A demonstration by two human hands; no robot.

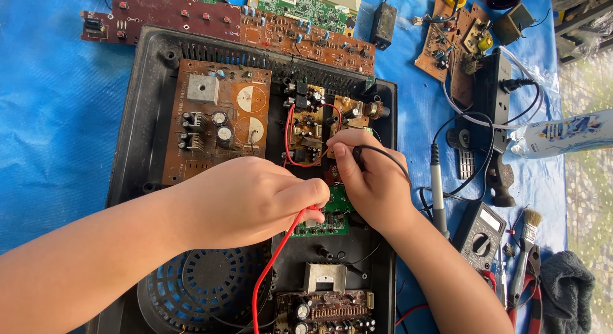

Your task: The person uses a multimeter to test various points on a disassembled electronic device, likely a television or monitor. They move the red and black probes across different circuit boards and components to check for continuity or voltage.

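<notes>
The open black case [148, 110] holds 4 circuit boards. Over its small green board [332, 214], the left hand [246, 200] pinches the red probe [276, 254]; the right hand [370, 174] grips the black probe [357, 154].

A blue tarp [51, 117] covered the work surface. Loose circuit boards lay along its far edge: a dark red one [166, 11], a green one [300, 5] and a smaller brown one [450, 43] to the right. A soldering iron [436, 187] rested beside a multimeter [480, 235]. Near the right edge were a small brush [527, 235], red-handled pliers [527, 296] and a grey cloth [568, 286]. A hammer [501, 181] lay close to a black power strip [491, 91].
</notes>
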